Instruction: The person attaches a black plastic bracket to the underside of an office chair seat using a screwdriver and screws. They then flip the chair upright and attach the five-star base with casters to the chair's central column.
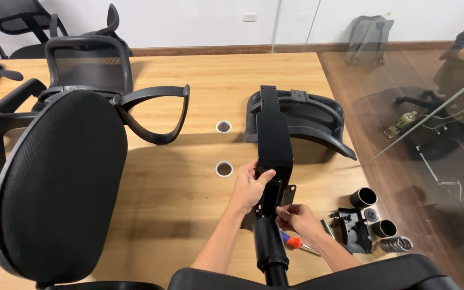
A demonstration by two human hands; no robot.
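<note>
Two hands were on the job, both clamped around the same black chair mechanism (273, 142) near the desk's (189, 177) near edge. My left hand (249, 185) was wrapped around the flat black bracket, thumb across its face, fingers curled shut behind it. My right hand (296, 219) was lower down, fingertips pinched together at the metal plate just above the black gas-lift cylinder (269, 244), which stood upright and ran down out of view. Whether that hand held a small part I could not tell.

Just beneath the right hand lay a screwdriver (294, 242) with an orange and blue handle, flat on the desk. Toward the desk's right edge sat a black plastic cover (354, 230), two short black tubes (363, 197) and a coiled spring (396, 244), close together. A curved black backrest frame (310, 118) rested beyond the mechanism, touching its far end. At the left edge a mesh office chair (60, 182) lay tipped on the desk, its armrest (157, 115) reaching toward two round cable holes (224, 168).
</note>
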